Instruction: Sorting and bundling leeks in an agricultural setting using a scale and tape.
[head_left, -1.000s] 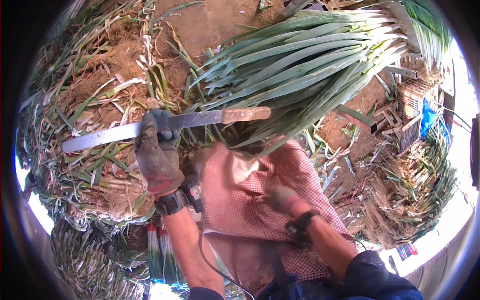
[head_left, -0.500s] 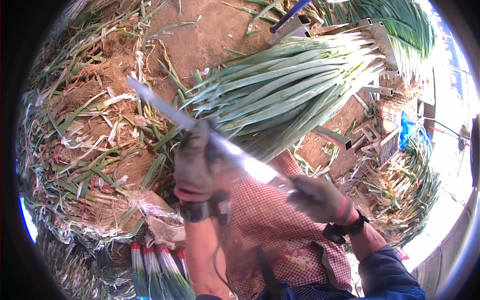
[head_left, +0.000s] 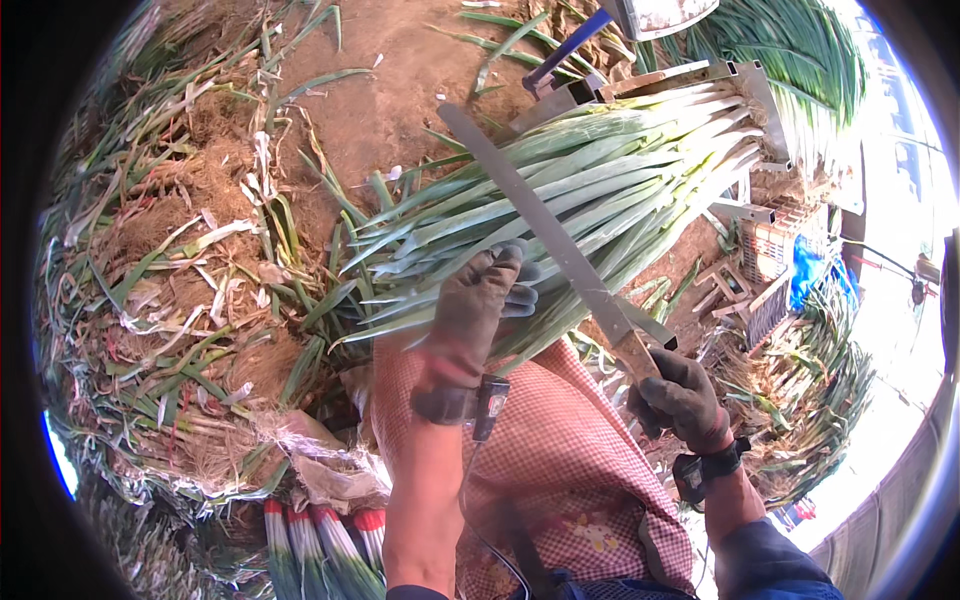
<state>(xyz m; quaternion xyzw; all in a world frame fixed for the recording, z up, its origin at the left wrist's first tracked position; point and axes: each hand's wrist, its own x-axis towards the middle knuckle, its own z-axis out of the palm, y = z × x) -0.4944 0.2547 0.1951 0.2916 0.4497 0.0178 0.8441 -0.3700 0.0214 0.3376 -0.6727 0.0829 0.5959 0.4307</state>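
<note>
My right hand (head_left: 685, 400), in a dark glove, grips the light handle of a long knife (head_left: 545, 225). Its straight, narrow blade slants up and left above a big pile of long green onions (head_left: 580, 170). Their white ends point right and their green leaves spread left toward me. My gloved left hand (head_left: 480, 305) lies at the near edge of the leaves, to the left of the blade. Its fingers are loosely bent and apart, and I see nothing gripped in them. Part of the palm side is hidden.
A metal frame (head_left: 775, 120) supports the pile on the right. Onions with dry leaves and roots (head_left: 190, 300) heap up at left. Red-banded bundles (head_left: 325, 545) lie lower left. An orange crate (head_left: 770, 240) stands at right. A checked apron (head_left: 540, 440) covers my lap.
The knife has swung right, away from my left hand, and its tip now points over the onions. My left hand has moved right and up to the leaves. My right hand has shifted right.
</note>
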